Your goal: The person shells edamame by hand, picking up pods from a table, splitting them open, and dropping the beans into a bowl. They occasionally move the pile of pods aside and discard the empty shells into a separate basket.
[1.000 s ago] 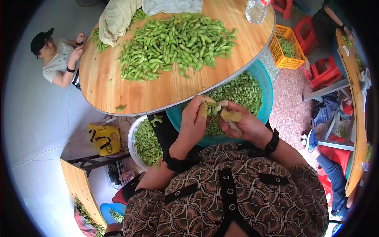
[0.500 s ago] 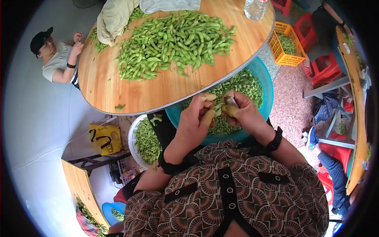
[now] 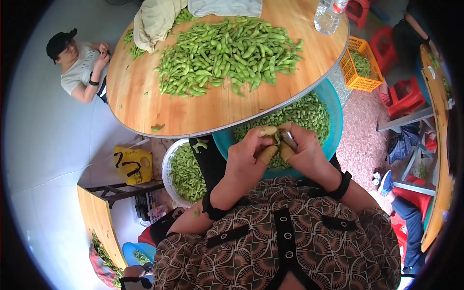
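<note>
Both hands meet above a teal basin point(image 3: 340, 116) of green soybeans point(image 3: 309, 112). My left hand point(image 3: 244, 157) is closed, its thumb and forefinger in yellowish finger covers, pinching a soybean pod point(image 3: 277, 138) that is mostly hidden. Close against it, my right hand point(image 3: 311, 152) is closed as well, with a yellowish cover on the thumb. A small shiny metal piece point(image 3: 289, 140) shows between its thumb and fingers; whether it is held or worn cannot be told. Beyond the hands, a heap of whole soybean pods point(image 3: 227, 55) lies on the wooden table point(image 3: 130, 108).
The table's rounded edge overhangs the basin. A white basket point(image 3: 167, 171) of green pods stands left of my legs, near a yellow bag point(image 3: 134, 164). On the table are cloths point(image 3: 154, 21) and a bottle point(image 3: 328, 19). A yellow crate point(image 3: 362, 79) stands right; a person point(image 3: 79, 67) is at left.
My hands have drawn closer together, and the pale green pod between them is now mostly covered by fingers. The whole view has shifted a little, so the surroundings sit further right.
</note>
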Motion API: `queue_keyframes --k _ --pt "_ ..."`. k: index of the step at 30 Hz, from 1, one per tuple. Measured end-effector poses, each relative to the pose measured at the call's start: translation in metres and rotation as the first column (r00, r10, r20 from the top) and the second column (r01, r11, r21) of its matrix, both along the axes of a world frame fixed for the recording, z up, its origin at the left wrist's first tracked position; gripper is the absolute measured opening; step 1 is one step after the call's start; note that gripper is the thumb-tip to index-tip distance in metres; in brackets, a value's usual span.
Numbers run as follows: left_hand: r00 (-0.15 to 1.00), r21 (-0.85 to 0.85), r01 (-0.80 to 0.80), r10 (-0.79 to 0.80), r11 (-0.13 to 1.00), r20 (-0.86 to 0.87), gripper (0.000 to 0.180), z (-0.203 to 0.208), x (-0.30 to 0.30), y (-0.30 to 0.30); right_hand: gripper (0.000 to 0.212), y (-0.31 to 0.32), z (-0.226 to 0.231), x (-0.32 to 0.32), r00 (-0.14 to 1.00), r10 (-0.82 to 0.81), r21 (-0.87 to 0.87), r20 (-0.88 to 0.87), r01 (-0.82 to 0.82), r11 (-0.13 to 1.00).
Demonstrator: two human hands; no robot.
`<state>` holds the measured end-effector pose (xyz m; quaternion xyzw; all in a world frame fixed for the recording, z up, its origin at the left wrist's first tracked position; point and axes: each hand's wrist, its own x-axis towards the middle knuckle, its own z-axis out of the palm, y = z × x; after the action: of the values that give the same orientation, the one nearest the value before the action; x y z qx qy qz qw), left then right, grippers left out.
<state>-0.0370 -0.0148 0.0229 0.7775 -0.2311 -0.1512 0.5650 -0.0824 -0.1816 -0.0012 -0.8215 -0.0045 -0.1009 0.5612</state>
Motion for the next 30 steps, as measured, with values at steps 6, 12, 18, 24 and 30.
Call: queue_keyframes --k 6,12,18,24,30 --pt "0.821 0.584 -0.106 -0.260 0.805 0.508 0.007 0.028 0.029 0.062 0.019 -0.025 -0.034 -0.002 0.986 0.168 -0.142 -0.009 -0.168 0.976" --pt "0.538 0.348 -0.463 -0.053 0.815 0.841 0.016 0.009 0.087 0.021 0.024 -0.022 -0.033 0.000 0.961 0.200 -0.326 -0.192 -0.255 0.910" --pt "0.691 0.334 -0.369 0.016 0.867 0.722 0.020 -0.014 0.116 -0.007 0.029 -0.024 -0.044 -0.006 0.987 0.160 -0.254 0.003 -0.154 0.955" --pt "0.877 0.150 -0.081 -0.001 0.985 0.481 0.015 0.012 0.072 -0.005 0.032 -0.020 0.022 0.002 0.974 0.183 0.091 -0.134 -0.172 0.981" --pt "0.948 0.012 0.082 -0.081 0.997 0.307 0.021 0.013 0.041 -0.004 0.030 -0.015 0.021 0.006 0.974 0.219 0.178 -0.056 -0.206 0.962"
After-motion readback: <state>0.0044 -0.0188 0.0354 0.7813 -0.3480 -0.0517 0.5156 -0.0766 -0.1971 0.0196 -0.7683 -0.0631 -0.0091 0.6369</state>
